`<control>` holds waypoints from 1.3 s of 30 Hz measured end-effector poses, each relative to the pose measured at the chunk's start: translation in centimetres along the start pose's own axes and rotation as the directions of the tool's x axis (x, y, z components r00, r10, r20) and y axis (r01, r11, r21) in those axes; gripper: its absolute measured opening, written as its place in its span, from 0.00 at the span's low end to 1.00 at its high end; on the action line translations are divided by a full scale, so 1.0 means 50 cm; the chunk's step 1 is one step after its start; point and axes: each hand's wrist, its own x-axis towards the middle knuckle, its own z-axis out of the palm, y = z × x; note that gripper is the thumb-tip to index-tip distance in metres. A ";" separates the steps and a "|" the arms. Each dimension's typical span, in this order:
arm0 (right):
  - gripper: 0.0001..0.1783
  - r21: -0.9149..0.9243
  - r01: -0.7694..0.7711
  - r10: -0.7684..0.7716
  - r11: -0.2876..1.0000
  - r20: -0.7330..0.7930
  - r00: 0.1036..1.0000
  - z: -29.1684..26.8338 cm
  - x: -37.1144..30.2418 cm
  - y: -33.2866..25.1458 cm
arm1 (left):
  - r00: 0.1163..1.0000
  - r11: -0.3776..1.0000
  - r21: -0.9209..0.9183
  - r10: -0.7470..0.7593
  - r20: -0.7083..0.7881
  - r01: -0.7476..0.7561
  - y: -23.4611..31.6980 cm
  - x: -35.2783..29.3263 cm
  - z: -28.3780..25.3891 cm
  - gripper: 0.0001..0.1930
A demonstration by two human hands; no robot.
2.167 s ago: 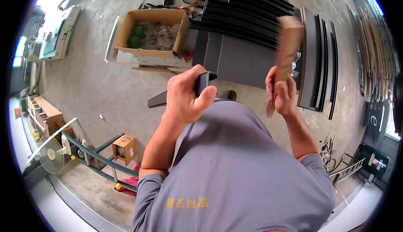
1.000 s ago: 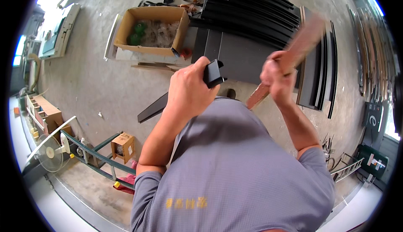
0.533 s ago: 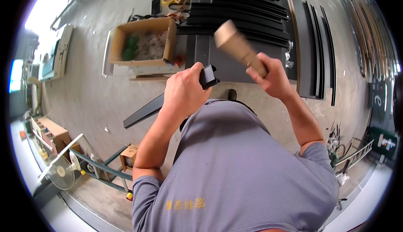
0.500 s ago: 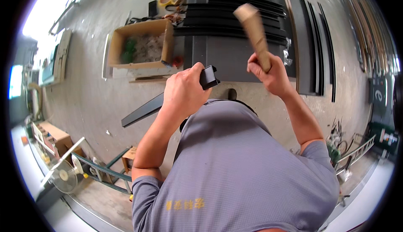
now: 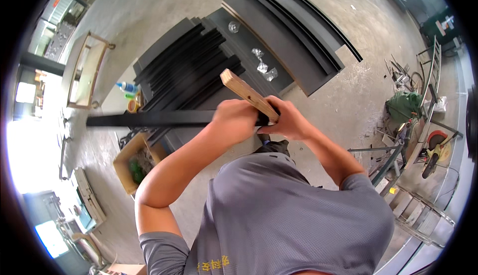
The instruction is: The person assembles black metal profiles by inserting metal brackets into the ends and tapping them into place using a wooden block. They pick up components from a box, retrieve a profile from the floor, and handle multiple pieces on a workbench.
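Observation:
A long black channel-shaped profile (image 5: 164, 119) lies crosswise in front of me, its far length reaching left and smeared by motion. My left hand (image 5: 235, 120) is closed around it near its right end. In my right hand (image 5: 290, 119) is a short wooden block (image 5: 249, 94), its free end pointing up and to the left. The two hands are close together, and the block's lower end is beside the profile's end. My fingers partly hide that end, so I cannot tell whether block and profile touch.
Black profiles (image 5: 186, 68) are stacked on dark panels ahead. More long panels (image 5: 279, 36) lie to the right, with small clear plastic bags (image 5: 262, 67) between. A cardboard box (image 5: 122, 163) stands at left beside a blue-white bottle (image 5: 128, 87). A ladder (image 5: 416, 215) is at right.
My view has turned to the right. The wooden block has come down from its raised position to the profile's end, and the profile has swung to nearly level across the view.

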 end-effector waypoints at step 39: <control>0.20 0.402 -0.440 0.512 0.803 -0.087 0.855 -0.047 0.104 0.326 | -0.122 0.133 -0.580 -0.917 -0.379 0.803 -0.596 -0.817 0.441 0.26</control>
